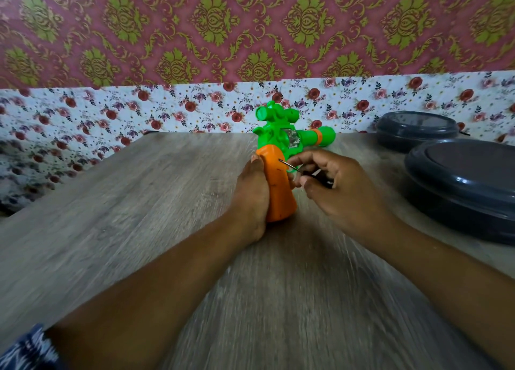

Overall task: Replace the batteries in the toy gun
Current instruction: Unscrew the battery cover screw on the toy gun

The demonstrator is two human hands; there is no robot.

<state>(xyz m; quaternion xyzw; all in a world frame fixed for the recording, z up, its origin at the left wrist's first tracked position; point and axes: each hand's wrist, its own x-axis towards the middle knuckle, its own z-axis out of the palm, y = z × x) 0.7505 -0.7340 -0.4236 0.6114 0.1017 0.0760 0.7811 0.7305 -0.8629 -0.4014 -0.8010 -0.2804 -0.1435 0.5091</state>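
We count one green-and-orange plastic toy gun (281, 157), one thin metal screwdriver (306, 171), two dark grey round lidded containers (416, 131) (468, 185), two hands (252, 199) (340, 185).

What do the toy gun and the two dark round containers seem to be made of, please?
The toy gun looks like moulded plastic: saturated green and orange, slight sheen. The round containers seem to be glossy dark grey plastic, judging by the soft highlights, though coated metal is possible.

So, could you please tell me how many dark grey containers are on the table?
2, both at the right edge: one container at the back by the wall, the other nearer and partly cut off by the frame. Others may lie out of view.
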